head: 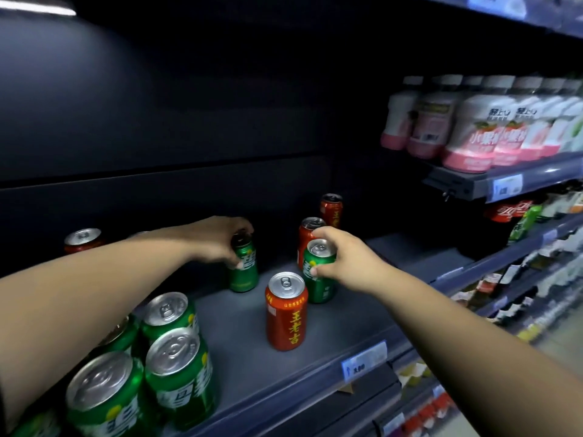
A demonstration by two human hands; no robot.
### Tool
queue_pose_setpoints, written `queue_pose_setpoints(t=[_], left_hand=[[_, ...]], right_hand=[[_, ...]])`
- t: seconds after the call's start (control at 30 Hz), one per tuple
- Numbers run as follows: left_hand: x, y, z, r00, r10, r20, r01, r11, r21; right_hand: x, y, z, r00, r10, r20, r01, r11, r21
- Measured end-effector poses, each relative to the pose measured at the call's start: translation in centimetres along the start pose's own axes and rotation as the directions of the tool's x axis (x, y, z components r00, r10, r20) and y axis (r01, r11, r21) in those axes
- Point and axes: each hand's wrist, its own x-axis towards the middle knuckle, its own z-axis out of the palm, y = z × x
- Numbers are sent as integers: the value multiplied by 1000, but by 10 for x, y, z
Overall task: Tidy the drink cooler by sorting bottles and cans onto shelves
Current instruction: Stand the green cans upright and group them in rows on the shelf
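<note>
On the dark cooler shelf, my left hand grips the top of an upright green can toward the back. My right hand pinches the rim of another upright green can farther right. A red can stands free in front of that one. Two more red cans stand behind my right hand. Several green cans are grouped at the shelf's front left, partly under my left forearm.
A lone red can stands at the back left. White-and-pink bottles fill the upper right shelf. Cola and other bottles line the shelves below them. A price tag sits on the shelf's front edge.
</note>
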Motion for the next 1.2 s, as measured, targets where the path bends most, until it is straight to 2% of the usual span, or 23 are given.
queue_pose_setpoints(t=[0.13,0.23,0.3,0.4,0.5,0.6,0.73,0.9,1.03,1.2], left_hand=[[1,-4,-2,1000,5,-13,-6,999,-44],[-10,-2,-6,1000,15,-11,-15,1000,-20],[-21,4,-10,1000,11,-1,-11,1000,17],[-41,15,-14,1000,-3,12,2,998,71],[-62,28,-13,1000,-15,-22,16,998,64],[-81,42,-7,996,-77,-51,77,997,4],[-96,62,-1,988,-149,-35,151,987,54],[-109,84,15,971,-237,-32,239,967,89],[-116,101,19,961,-273,-39,275,959,64],[-121,120,23,950,-312,-30,313,949,34]], right_hand=[[2,0,0,1000,-6,19,7,1000,-16],[-8,-17,-11,991,-131,31,134,985,-108],[-17,-39,-19,967,-182,177,212,962,-170],[-22,-62,-18,878,-194,438,332,905,-265],[-18,-73,-11,814,-241,529,455,830,-323],[-4,-80,-9,795,-264,546,490,810,-323],[30,-83,-2,844,-223,487,463,763,-452],[53,-74,4,876,-157,455,354,850,-389],[40,-55,-13,909,-196,368,354,830,-431],[21,-20,-24,944,-150,292,258,889,-379]])
